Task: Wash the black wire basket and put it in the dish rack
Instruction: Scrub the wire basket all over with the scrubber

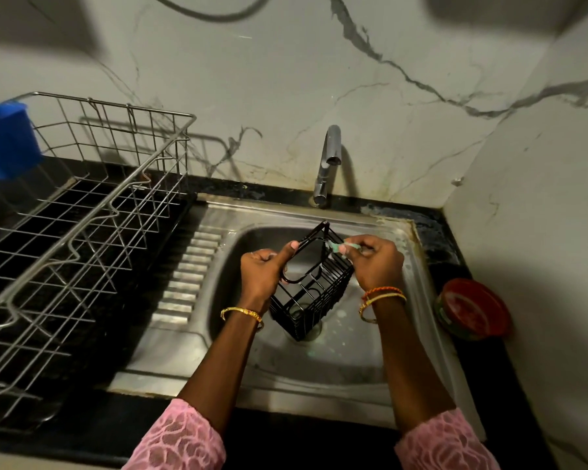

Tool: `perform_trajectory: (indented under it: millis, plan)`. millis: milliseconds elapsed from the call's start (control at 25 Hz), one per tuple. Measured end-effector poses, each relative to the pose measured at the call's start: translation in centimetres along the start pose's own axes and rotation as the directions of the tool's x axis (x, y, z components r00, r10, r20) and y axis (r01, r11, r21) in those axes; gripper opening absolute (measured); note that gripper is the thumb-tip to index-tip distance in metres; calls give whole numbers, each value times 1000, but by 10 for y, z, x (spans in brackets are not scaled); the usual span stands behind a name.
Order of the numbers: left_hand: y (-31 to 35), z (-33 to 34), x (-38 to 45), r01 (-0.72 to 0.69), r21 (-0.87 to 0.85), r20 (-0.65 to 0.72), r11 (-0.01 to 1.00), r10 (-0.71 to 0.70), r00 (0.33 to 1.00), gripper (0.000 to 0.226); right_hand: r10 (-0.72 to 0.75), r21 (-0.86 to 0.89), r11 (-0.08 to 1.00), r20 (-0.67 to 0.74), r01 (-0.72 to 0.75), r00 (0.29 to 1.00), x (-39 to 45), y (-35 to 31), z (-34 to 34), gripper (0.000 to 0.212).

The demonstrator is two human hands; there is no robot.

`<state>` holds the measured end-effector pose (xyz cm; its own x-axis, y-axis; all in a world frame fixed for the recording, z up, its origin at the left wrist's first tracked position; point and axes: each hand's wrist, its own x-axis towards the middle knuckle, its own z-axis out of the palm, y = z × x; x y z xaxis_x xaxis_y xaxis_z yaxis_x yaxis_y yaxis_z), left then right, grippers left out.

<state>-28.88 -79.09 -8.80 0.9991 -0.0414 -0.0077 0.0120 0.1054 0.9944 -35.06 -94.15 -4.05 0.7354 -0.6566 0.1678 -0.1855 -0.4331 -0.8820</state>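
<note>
There are two hands: the left hand (263, 271) and the right hand (377, 262). One black wire basket (314, 293), one green scrubber (342, 248), one dish rack (82, 232), one tap (326, 164), one sink (319, 354), one blue container (4, 137) and one red-lidded tub (472, 308) (bangles: one left, several right).

Blue tub (4, 139) cut off left

The sink (401, 337) sits in the counter (92, 432), with the tap (327, 164) behind it at the wall. The dish rack (82, 239) stands on the counter left of the sink, a tub (6, 140) at its far left corner. The wire basket (314, 283) is held over the sink bowl, left hand (263, 273) on its left rim, right hand (377, 262) at its right rim. A round tin (472, 313) rests right of the sink.
</note>
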Motion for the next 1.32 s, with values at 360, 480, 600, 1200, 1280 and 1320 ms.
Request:
perform_trajectory:
  millis: [360,480,600,1200,1280,1320]
  plan:
    - [-4,-2,1,12,-8,0,1000,-12,1000,56,-11,-29,1000,4,11,1000,13,-13,19,12]
    - [-10,-8,4,28,-21,-34,999,-29,999,55,-81,0,997,50,81,995,-7,7,0,11]
    - [-13,-10,1,21,21,-20,1000,-20,1000,50,-37,117,992,-22,39,999,-4,22,-8,13]
    - [-5,-18,-1,71,-43,15,997,-70,997,52,-36,232,972,308,-39,951,26,21,2,26]
    - [-8,-20,-2,81,-30,18,996,-81,997,52,-45,240,970,297,-29,954,15,30,-6,23]
    - [-10,-19,-3,87,-32,22,996,-87,996,53,-43,233,972,291,-27,956,11,33,-11,22]
